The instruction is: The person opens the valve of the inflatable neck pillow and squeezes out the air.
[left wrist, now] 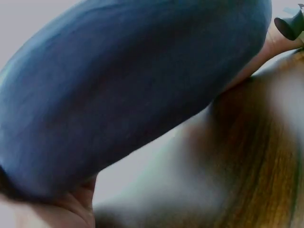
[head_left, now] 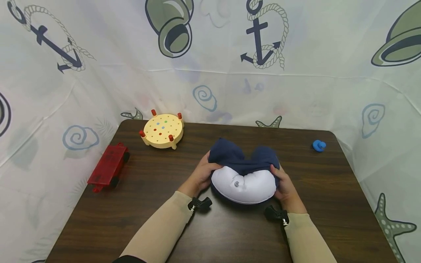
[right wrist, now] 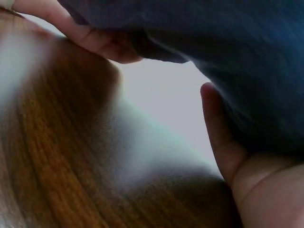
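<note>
Overhead, we see our left hand and right hand gripping the neck pillow, white underside and valve showing; wrist views show only navy fabric.

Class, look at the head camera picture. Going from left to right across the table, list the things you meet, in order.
Red toy wagon → yellow round peg board → left hand → navy and white neck pillow → right hand → small blue toy.
</note>
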Tool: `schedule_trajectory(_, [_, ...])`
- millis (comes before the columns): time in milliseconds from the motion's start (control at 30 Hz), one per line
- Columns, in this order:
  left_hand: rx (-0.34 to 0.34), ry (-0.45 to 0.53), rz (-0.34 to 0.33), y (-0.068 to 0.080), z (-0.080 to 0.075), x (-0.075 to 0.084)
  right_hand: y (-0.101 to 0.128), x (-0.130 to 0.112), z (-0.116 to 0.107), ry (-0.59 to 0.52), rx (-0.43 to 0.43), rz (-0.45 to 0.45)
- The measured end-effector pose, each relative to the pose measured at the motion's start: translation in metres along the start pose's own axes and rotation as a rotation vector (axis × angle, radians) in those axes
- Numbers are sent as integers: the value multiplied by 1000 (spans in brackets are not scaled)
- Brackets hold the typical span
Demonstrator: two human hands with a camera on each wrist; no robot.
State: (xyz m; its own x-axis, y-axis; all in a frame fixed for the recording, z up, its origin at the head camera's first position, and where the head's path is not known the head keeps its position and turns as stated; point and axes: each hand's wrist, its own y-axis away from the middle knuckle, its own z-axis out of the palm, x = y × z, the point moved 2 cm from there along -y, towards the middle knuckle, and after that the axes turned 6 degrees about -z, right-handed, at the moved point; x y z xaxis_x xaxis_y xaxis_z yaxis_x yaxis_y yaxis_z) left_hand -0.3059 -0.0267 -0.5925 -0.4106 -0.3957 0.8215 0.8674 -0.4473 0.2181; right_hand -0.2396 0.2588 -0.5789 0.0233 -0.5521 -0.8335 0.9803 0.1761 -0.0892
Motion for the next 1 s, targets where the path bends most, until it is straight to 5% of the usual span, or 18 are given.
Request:
schedule_trajectory(133, [33, 17, -27, 2, -1, 0, 0, 0, 0, 69, -45, 26])
schedule_trajectory(300, [-19, -15, -41, 4, 0, 1, -3, 1, -3, 137, -74, -25])
schedule_trajectory(700, [-149, -110, 15, 4, 1, 1, -2, 3, -3, 68, 93, -125])
schedule_trajectory(1000, [-73, -73, -5, 4, -1, 3, -1, 0, -7, 51, 111, -121])
